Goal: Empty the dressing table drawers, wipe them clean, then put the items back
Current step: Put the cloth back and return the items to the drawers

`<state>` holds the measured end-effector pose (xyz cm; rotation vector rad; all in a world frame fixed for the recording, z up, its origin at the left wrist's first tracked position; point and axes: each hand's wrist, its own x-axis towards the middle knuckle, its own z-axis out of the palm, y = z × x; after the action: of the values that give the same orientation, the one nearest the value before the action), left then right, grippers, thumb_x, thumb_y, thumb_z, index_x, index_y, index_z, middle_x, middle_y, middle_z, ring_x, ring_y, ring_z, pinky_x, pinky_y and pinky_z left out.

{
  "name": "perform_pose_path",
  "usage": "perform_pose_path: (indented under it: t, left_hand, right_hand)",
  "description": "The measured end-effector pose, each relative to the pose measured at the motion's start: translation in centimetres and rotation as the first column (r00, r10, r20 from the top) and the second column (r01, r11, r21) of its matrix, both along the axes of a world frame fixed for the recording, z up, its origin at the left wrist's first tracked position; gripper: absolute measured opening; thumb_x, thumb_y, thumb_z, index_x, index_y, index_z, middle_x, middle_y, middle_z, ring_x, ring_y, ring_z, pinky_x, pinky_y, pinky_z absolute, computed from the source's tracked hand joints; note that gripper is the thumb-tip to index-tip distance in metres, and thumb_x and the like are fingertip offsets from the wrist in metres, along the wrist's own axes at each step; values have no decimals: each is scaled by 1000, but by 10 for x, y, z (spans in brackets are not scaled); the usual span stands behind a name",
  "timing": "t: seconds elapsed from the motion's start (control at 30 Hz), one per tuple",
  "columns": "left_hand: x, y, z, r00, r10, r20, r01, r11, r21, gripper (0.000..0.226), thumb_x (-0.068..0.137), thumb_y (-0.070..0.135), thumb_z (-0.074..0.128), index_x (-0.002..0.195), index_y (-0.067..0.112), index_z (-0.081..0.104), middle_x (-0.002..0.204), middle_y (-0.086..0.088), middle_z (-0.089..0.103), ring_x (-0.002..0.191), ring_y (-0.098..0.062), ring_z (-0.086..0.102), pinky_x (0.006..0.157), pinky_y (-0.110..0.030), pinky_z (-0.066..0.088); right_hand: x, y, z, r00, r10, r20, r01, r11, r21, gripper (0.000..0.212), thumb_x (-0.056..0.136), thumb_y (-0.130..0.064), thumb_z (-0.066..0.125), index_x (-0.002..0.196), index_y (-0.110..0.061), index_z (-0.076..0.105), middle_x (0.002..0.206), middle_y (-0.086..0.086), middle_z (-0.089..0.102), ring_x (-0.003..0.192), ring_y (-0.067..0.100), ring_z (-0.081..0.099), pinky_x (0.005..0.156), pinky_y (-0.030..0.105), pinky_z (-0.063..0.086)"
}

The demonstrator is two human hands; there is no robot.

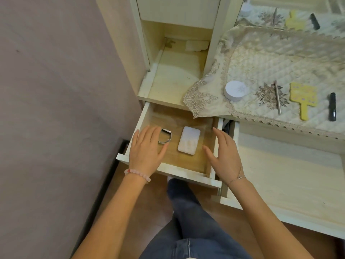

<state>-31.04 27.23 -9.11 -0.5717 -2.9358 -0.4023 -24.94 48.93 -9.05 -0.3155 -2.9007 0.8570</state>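
Warm, yellowish indoor light falls evenly from above, leaving only soft shadows inside the drawer [188, 161]. The wide-angle lens bows straight lines near the edges. Detail is slightly soft throughout, blurriest along the top.

Off to the left of the fingers [149, 131] it's just a plain mauve wall [56, 90]. A dark skirting board [104, 187] runs along its foot, down to a brown wood floor [149, 208]. Below the fingers, nearer the camera, there's a leg in blue jeans [186, 221] over that floor. Up and to the right of the fingers, a cream quilted cloth [261, 58] with a lace border and faded flower prints covers the surface. One lacy corner droops over the edge, just beyond the fingers and between the two sets. Way past that, at the top right, a mirror [326, 6] shows the same cloth again.
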Motion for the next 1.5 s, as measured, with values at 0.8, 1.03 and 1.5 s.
perform_pose_path:
  t: [0.8,1.03,1.5]
  left_hand:
    - [52,122,51,956,-290,-43,289,957,-15,56,90,46,47,133,9,47,137,-9,50,135,-25,35,114,-47,20]
    - [54,183,51,939,-344,0,343,938,-47,57,91,45,48,136,9,44,139,-8,47,136,-25,32,114,-45,17]
    - [73,337,39,955,-291,61,294,955,-42,57,91,43,49,134,8,45,138,-10,48,136,-27,33,114,-47,17]
  right_hand:
    - [114,108,50,956,-288,-51,292,950,106,62,90,-31,57,141,-5,34,143,14,40,136,28,32,114,38,26]
    - [124,164,48,944,-328,-34,330,939,97,62,91,-32,55,142,-6,31,146,11,37,137,26,29,115,36,24]
    - [127,314,39,962,-268,47,266,963,43,64,92,-34,53,144,-10,27,150,7,30,141,23,22,116,37,20]
